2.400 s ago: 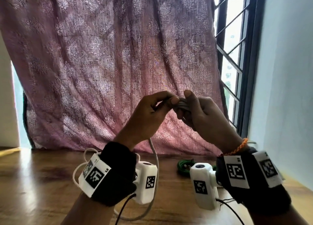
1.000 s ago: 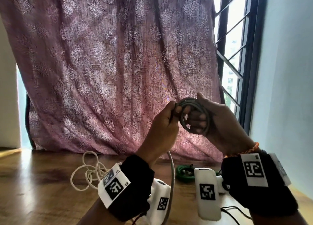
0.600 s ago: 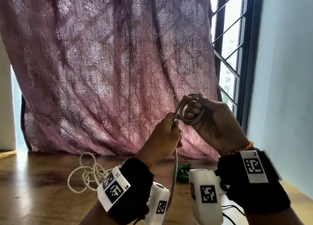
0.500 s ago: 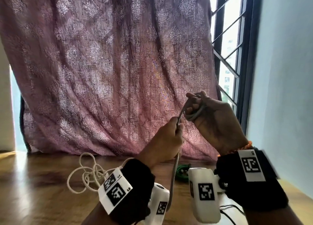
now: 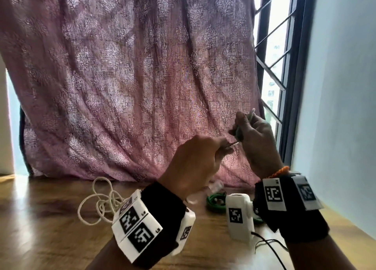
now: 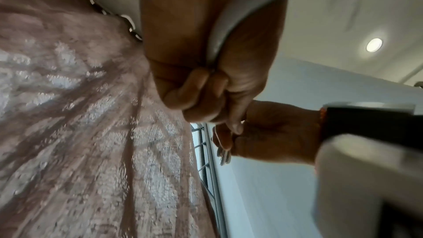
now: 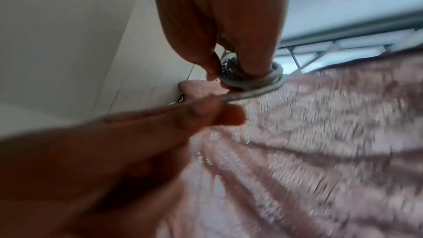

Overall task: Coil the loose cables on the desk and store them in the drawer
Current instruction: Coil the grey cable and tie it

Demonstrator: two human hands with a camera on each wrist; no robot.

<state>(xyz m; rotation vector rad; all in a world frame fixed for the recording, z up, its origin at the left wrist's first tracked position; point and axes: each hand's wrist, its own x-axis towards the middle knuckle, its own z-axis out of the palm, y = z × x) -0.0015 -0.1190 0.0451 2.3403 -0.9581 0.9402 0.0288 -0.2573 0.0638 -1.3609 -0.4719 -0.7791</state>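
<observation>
High above the desk I hold a grey cable coil in my right hand, whose thumb and fingers pinch the loops. In the right wrist view the grey cable coil is a small tight ring in my right hand's fingertips. My left hand pinches the cable's tail just left of the coil and holds it taut. In the left wrist view the tail runs through my curled left hand. A blurred plug end hangs below that hand.
A loose white cable lies tangled on the wooden desk at the left. A green coiled cable lies behind my wrists. A mauve curtain hangs at the desk's back edge, with a barred window and a wall to the right.
The coil has turned edge-on in my right hand. My left hand has dropped lower and drawn the tail taut sideways; the long hanging length is gone, and a short plug end swings below.
</observation>
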